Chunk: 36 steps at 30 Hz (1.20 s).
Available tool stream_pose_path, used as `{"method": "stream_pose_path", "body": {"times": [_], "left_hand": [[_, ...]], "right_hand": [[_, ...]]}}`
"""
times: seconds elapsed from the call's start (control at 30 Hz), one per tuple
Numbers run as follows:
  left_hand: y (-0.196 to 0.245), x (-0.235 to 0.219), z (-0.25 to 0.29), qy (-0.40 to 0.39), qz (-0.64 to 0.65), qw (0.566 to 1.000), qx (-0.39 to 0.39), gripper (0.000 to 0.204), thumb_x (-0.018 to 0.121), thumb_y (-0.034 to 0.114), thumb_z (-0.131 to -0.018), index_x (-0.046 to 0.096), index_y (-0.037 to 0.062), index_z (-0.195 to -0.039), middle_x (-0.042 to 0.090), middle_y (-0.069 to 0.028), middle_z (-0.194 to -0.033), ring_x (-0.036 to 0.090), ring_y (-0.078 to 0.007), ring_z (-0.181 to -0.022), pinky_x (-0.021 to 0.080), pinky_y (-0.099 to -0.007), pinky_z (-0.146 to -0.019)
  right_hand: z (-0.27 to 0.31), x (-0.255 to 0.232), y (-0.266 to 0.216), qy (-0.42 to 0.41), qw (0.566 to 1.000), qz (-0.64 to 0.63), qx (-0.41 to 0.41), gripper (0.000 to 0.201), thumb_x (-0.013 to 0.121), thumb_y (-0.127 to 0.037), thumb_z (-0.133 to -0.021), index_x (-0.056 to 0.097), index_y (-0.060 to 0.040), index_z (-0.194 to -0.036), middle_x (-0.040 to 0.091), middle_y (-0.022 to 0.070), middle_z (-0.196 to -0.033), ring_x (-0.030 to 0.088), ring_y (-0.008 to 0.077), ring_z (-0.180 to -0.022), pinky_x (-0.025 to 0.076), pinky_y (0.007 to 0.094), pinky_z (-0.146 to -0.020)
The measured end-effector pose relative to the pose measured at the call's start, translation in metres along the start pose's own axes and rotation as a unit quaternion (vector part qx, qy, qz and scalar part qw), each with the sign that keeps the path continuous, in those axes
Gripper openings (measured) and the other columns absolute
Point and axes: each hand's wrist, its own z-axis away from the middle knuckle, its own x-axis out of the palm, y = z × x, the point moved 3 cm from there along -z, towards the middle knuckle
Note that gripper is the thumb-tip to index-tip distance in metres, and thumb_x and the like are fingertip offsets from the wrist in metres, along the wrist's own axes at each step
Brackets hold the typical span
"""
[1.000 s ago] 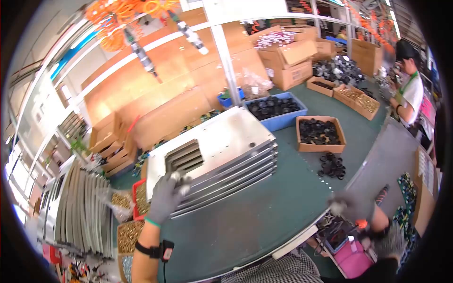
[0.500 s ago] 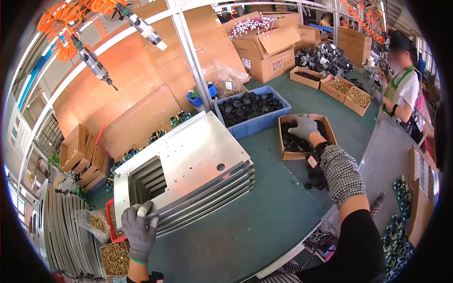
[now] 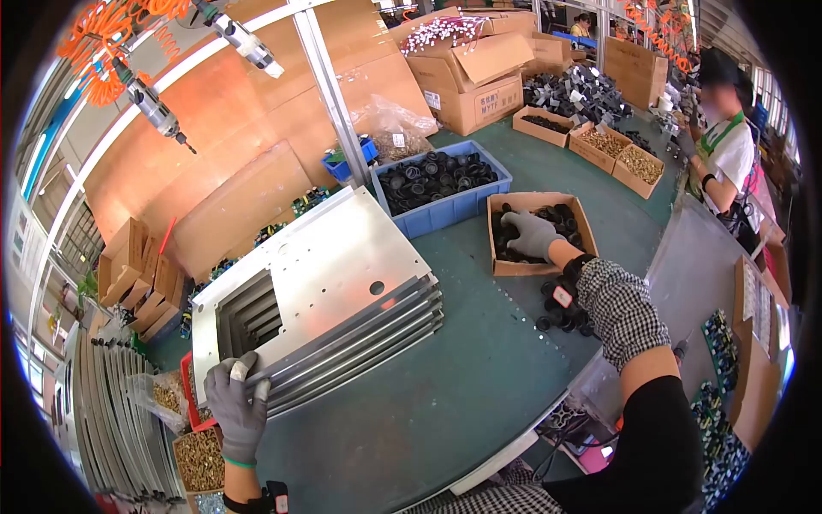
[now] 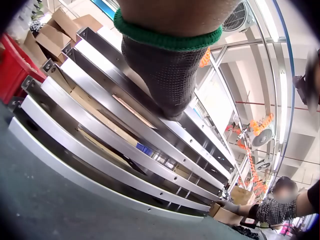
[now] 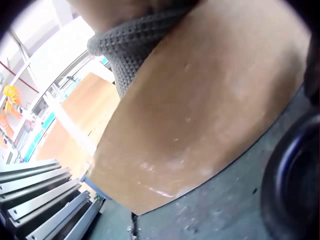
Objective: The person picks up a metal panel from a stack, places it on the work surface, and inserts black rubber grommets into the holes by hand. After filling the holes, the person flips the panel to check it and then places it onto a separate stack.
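A stack of silver metal panels (image 3: 342,248) with a rectangular cutout lies on the green table. My gloved left hand (image 3: 235,403) rests on its near left corner, fingers bent over the top panel's edge. In the left wrist view, that hand (image 4: 165,70) covers part of the stacked panels (image 4: 100,115). My right hand (image 3: 535,236) reaches into a cardboard box (image 3: 539,268) of black round parts (image 3: 561,214), thumb apart from the fingers, fingertips partly hidden. The right wrist view shows the box wall (image 5: 200,115) hiding its fingers, and a black ring (image 5: 290,185).
Behind the box stands a blue bin (image 3: 454,214) of black parts. Loose black rings (image 3: 556,313) lie in front of the box. More panels (image 3: 111,411) stand at left beside small brass parts (image 3: 199,458). Power drivers (image 3: 154,107) hang above. Another person (image 3: 728,154) is at right.
Over the last second, my right hand has moved from the table's front edge into the box of black parts. My left hand has settled on the stack's corner. The head view has shifted.
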Motion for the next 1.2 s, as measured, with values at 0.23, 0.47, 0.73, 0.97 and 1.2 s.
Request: {"method": "stream_pose_path", "body": {"times": [0.23,0.47,0.73,0.97,1.2], "left_hand": [[-0.003,-0.002,0.0,0.006,-0.001,1.0,0.017,0.038,0.066,0.017,-0.081,0.059,0.0117,-0.118,0.054,-0.0133,-0.101,0.051,-0.0323,-0.094,0.041,-0.0428,-0.083],[-0.015,0.008,0.009,0.089,0.051,0.995,0.021,0.029,0.072,0.008,-0.072,0.065,0.0151,-0.099,0.048,-0.0089,-0.08,0.052,-0.0293,-0.077,0.042,-0.0412,-0.067],[-0.01,-0.079,-0.055,0.199,-0.084,0.974,0.074,0.031,0.071,0.017,-0.081,0.059,0.0032,-0.105,0.051,-0.0149,-0.088,0.052,-0.0326,-0.078,0.042,-0.0409,-0.067],[-0.021,-0.211,-0.001,0.187,0.09,0.973,-0.102,0.042,0.065,0.036,-0.09,0.056,-0.0027,-0.103,0.056,-0.0108,-0.102,0.055,-0.021,-0.09,0.046,-0.0346,-0.077],[-0.024,-0.142,0.06,-0.222,0.392,0.857,-0.249,0.023,0.067,0.02,-0.085,0.063,0.0005,-0.096,0.057,0.0001,-0.082,0.052,-0.0094,-0.077,0.043,-0.0247,-0.069]], "right_hand": [[0.014,-0.036,-0.027,0.166,0.982,-0.02,-0.084,0.03,0.065,-0.018,-0.076,0.064,-0.0126,-0.105,0.057,0.0145,-0.106,0.057,0.0344,-0.101,0.048,0.0406,-0.087],[0.089,0.03,-0.121,0.078,0.973,0.073,-0.204,0.024,0.063,-0.019,-0.077,0.065,-0.0172,-0.102,0.056,0.0098,-0.106,0.058,0.0287,-0.1,0.049,0.041,-0.084],[0.077,0.05,-0.102,0.034,0.99,0.036,-0.132,0.043,0.061,-0.025,-0.079,0.059,-0.02,-0.122,0.053,0.0088,-0.12,0.05,0.0283,-0.117,0.046,0.0396,-0.095],[0.105,-0.024,-0.112,0.06,0.976,-0.017,-0.21,0.045,0.06,-0.028,-0.085,0.056,-0.0166,-0.128,0.053,0.0098,-0.128,0.048,0.0296,-0.122,0.042,0.0415,-0.101],[0.135,-0.042,-0.108,-0.038,0.846,-0.521,-0.109,0.03,0.054,-0.021,-0.093,0.062,-0.0006,-0.114,0.066,0.0089,-0.097,0.06,0.0142,-0.093,0.047,0.0289,-0.087]]}}
